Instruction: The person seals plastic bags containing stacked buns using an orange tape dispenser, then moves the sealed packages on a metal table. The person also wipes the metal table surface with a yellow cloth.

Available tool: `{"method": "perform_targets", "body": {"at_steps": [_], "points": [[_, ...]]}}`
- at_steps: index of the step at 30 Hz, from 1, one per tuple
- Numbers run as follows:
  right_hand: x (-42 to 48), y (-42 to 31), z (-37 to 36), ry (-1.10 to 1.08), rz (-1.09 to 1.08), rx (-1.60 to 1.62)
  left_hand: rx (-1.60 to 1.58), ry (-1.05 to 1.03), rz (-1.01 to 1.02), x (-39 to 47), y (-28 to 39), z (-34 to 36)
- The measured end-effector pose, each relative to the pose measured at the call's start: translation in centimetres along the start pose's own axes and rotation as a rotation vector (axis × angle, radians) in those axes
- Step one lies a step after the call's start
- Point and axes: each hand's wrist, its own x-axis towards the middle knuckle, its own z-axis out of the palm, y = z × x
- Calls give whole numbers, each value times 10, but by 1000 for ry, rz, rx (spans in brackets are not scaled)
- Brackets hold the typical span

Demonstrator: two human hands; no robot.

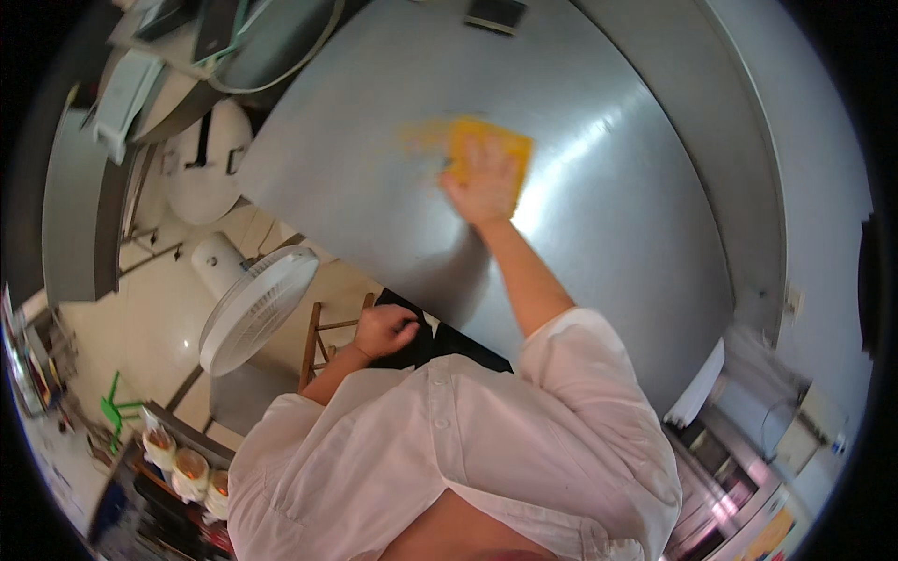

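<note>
Under my right hand (489, 186) a yellow cloth (520, 151) lies pressed flat on a stainless steel tabletop (365, 161). My fingers are spread over it, and both are somewhat blurred. A smeared yellow patch shows on the steel just left of the cloth; I cannot tell whether it is residue or motion blur. Off the table's near left edge hangs my left hand (386, 331), loosely curled, with nothing visible in it. It is close to my body, in front of a wooden stool (313, 343).
A white electric fan (259, 308) stands left of the table, near a round white lid or tabletop (208, 165). At the table's far edge sits a small dark object (494, 15). A wall (800, 161) borders the right side. Several jars (189, 468) stand at lower left.
</note>
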Motion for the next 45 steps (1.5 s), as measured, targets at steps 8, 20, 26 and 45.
{"method": "perform_targets", "body": {"at_steps": [8,20,26,45], "points": [[-240,253,52,241,1088,-97,9,143,-28,95,12,-9],[-167,194,48,140,-222,526,-119,-17,24,202,119,202],[-197,543,10,170,450,122,23,12,-164,174,170,361],[-299,917,25,312,376,147,463,-182,314,200,219,610]]}}
